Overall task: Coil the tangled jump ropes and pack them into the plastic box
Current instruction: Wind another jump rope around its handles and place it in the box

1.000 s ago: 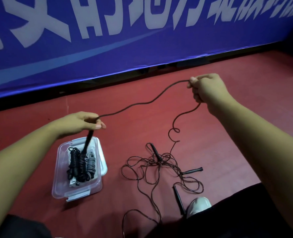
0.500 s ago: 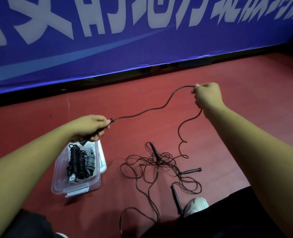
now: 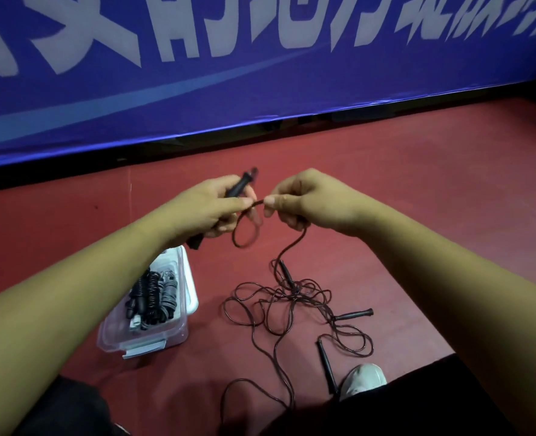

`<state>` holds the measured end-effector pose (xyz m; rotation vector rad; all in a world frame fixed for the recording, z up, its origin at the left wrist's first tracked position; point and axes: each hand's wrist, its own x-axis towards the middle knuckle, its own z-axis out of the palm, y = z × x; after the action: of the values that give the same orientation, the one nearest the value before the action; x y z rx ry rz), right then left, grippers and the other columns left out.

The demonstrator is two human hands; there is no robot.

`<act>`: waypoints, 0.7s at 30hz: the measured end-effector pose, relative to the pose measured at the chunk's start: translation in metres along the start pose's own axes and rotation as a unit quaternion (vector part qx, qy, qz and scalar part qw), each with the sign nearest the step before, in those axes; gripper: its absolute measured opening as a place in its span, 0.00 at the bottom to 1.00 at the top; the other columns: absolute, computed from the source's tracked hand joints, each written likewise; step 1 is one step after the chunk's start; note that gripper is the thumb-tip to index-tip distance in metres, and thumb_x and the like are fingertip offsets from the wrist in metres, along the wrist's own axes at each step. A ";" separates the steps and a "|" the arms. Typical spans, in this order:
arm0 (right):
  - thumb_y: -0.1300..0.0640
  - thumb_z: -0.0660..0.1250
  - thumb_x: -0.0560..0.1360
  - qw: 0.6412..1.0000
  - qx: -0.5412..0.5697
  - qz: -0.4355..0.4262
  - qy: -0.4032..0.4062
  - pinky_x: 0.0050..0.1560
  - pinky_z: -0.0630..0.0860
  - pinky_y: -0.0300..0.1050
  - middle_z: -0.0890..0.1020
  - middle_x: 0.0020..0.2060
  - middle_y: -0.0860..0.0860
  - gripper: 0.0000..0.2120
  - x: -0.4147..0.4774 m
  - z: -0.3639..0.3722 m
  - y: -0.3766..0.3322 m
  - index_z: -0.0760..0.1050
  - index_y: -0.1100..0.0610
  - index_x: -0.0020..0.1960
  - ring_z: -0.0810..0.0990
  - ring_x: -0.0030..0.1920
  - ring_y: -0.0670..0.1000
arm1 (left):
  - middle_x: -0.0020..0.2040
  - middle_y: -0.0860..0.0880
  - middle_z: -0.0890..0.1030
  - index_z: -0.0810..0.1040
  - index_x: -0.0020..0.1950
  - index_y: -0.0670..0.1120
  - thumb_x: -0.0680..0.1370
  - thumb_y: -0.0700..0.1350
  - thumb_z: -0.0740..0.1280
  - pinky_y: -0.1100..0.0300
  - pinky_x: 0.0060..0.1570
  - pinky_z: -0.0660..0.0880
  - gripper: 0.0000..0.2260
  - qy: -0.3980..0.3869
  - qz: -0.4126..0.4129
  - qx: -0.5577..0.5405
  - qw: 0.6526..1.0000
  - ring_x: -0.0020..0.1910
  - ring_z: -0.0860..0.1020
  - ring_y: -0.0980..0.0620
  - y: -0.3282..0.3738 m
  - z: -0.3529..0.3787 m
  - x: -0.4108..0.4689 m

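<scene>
The left hand (image 3: 207, 209) grips the handle (image 3: 240, 185), both hands pinch the rope (image 3: 256, 202) close together, and the slack trails down below the right hand (image 3: 304, 202) to the tangle (image 3: 291, 291).

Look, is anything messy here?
Yes. The ropes on the floor are a loose tangle, loops crossing each other, three handles poking out. The coils in the box are neat, so it looks odd. The left hand grips another handle; the right hand pinches a rope.
</scene>
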<state>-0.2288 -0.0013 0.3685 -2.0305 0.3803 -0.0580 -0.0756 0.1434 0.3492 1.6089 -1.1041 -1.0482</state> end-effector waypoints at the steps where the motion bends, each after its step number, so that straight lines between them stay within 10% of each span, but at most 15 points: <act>1: 0.56 0.66 0.81 1.000 0.002 -0.005 0.007 0.32 0.72 0.41 0.75 0.26 0.50 0.11 0.001 -0.001 0.001 0.81 0.62 0.44 0.73 0.29 0.50 | 0.30 0.52 0.76 0.72 0.51 0.42 0.83 0.40 0.61 0.67 0.20 0.58 0.03 -0.011 -0.010 0.015 1.000 0.23 0.63 0.56 -0.002 -0.001 0.001; 10: 0.54 0.67 0.80 0.981 -0.132 0.144 0.003 0.46 0.77 0.52 0.85 0.35 0.57 0.11 0.009 -0.028 0.078 0.79 0.59 0.42 0.83 0.37 0.54 | 0.29 0.52 0.66 0.66 0.41 0.48 0.82 0.39 0.61 0.69 0.17 0.54 0.11 0.283 -0.001 -0.211 0.936 0.19 0.60 0.60 -0.006 -0.057 0.007; 14: 0.52 0.65 0.81 0.965 -0.118 0.231 -0.014 0.47 0.79 0.53 0.82 0.33 0.59 0.16 -0.005 -0.034 0.107 0.78 0.63 0.41 0.85 0.38 0.58 | 0.32 0.49 0.73 0.70 0.39 0.50 0.80 0.44 0.64 0.64 0.25 0.63 0.10 0.422 -0.024 0.031 0.906 0.21 0.66 0.55 -0.026 -0.104 0.000; 21: 0.51 0.63 0.82 0.957 -0.256 0.134 -0.015 0.30 0.68 0.41 0.75 0.24 0.49 0.17 0.012 -0.005 0.036 0.81 0.58 0.39 0.72 0.23 0.47 | 0.40 0.45 0.83 0.76 0.49 0.44 0.82 0.44 0.62 0.65 0.25 0.67 0.05 0.309 -0.090 0.301 0.897 0.25 0.79 0.55 -0.028 -0.084 -0.002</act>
<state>-0.2268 -0.0250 0.3380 -2.4614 0.7044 0.2639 0.0092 0.1676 0.3427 2.3532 -0.8772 -0.2242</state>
